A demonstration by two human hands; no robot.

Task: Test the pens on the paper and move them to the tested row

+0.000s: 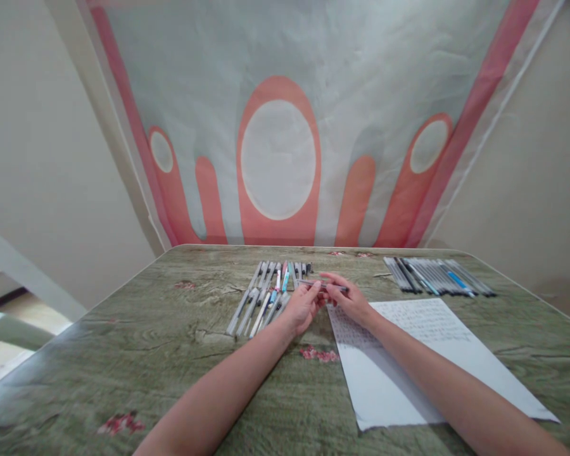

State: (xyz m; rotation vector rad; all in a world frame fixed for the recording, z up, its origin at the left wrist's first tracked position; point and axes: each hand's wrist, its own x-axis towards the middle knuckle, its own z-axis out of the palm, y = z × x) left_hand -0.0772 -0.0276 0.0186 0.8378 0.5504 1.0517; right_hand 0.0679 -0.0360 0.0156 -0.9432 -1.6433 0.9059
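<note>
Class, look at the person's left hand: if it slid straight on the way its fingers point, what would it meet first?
Most likely the right hand: the left hand points rightward along the thin dark pen both hold. Depth is unclear.

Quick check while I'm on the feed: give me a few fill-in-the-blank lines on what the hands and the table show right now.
1. Both hands, left hand and right hand, hold one ____ between them.
2. The sheet of paper lies under the ____ forearm.
3. The mixed pile of pens lies on the ____ side of the hands.
4. The far row of pens lies beyond the ____.

Missing words: pen; right; left; paper
</note>
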